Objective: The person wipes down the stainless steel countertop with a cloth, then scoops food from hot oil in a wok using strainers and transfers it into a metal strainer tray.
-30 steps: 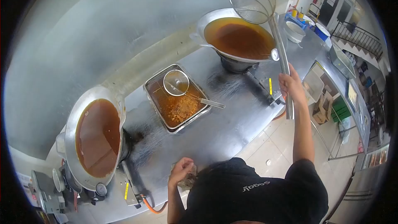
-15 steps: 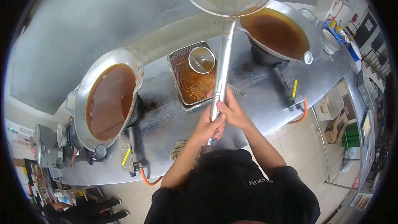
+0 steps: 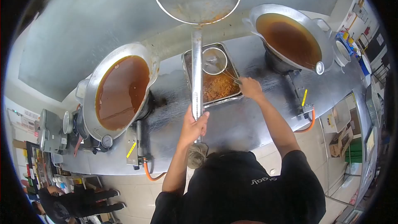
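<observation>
My left hand is wrapped round the metal handle of a large round strainer, which is raised upright in front of the wall. My right hand is closed on the handle end of a small strainer. The small strainer's mesh bowl rests over a rectangular metal tray fitted with a wire rack. Orange-brown fried crumbs lie in the tray. A crumpled cloth is at the counter's front edge, below my left hand.
A wide pan of brown oil stands on a burner at left, another pan at right, each with a dial thermometer. Orange hoses hang at the front edge. Another person is at the lower left. Shelving stands at right.
The large strainer passed from my right hand through both hands to my left hand and moved left. My right hand has let go of it and taken the small strainer's handle.
</observation>
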`<state>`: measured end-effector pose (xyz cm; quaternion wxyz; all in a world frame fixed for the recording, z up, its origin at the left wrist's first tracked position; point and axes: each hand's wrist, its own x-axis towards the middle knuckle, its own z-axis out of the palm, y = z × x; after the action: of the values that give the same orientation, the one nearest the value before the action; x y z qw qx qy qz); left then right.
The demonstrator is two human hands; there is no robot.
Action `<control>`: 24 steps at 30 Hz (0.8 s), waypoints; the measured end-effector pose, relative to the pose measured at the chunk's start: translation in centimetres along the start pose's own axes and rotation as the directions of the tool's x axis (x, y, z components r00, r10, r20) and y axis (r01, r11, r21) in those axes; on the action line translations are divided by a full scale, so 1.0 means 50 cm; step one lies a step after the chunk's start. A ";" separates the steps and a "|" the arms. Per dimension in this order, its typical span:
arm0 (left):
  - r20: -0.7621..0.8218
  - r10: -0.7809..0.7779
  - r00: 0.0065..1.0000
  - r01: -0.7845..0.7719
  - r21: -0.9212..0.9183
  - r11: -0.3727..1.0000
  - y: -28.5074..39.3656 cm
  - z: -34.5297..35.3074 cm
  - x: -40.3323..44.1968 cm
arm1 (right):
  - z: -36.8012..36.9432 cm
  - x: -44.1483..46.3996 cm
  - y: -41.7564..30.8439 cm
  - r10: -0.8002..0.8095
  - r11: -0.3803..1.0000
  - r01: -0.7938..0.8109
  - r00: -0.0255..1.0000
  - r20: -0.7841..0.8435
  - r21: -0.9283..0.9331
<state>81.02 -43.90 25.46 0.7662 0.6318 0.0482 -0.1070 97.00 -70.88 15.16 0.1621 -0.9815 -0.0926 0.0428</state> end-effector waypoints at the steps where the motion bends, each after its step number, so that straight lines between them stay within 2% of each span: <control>1: -0.009 0.021 1.000 -0.021 0.005 1.000 0.001 -0.004 0.005 | -0.010 -0.001 -0.008 -0.006 0.995 0.003 0.999 -0.040 -0.095; 2: -0.036 0.046 0.998 -0.044 0.035 0.998 -0.002 -0.006 0.008 | -0.023 0.000 -0.016 -0.017 0.982 0.001 0.996 -0.083 -0.190; 8: -0.156 0.172 0.973 -0.148 0.156 0.977 0.011 -0.018 0.025 | -0.116 -0.024 -0.051 -0.108 0.920 0.043 0.983 -0.147 -0.390; 11: -0.175 0.237 0.956 -0.198 0.214 0.956 0.011 -0.025 0.029 | -0.148 -0.022 -0.057 -0.119 0.893 0.065 0.988 -0.095 -0.446; 14: -0.196 0.251 0.948 -0.206 0.227 0.952 0.020 -0.024 0.025 | -0.174 -0.023 -0.072 -0.077 0.903 0.052 0.996 -0.042 -0.426; 17: -0.232 0.313 0.921 -0.233 0.314 0.920 0.001 -0.038 0.030 | -0.240 -0.033 -0.077 -0.138 0.944 0.110 0.988 -0.070 -0.311; 19: -0.231 0.388 0.892 -0.283 0.385 0.879 -0.017 -0.052 0.038 | -0.289 -0.022 -0.074 -0.105 0.991 0.094 0.987 -0.120 -0.092; 21: -0.236 0.407 0.882 -0.292 0.403 0.868 -0.022 -0.059 0.040 | -0.333 0.021 -0.032 -0.265 0.963 0.268 0.953 -0.146 0.003; 23: -0.242 0.368 0.898 -0.263 0.375 0.889 -0.010 -0.057 0.038 | -0.391 0.067 0.009 -0.311 0.931 0.309 0.950 -0.025 0.196; 24: -0.244 0.342 0.908 -0.250 0.341 0.906 0.000 -0.051 0.030 | -0.439 0.041 -0.018 -0.160 0.927 0.138 0.986 0.036 0.350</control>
<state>82.62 -41.57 24.65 0.6519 0.7499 0.0486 0.1021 101.37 -76.46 36.08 0.3317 -0.9259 -0.1631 0.0775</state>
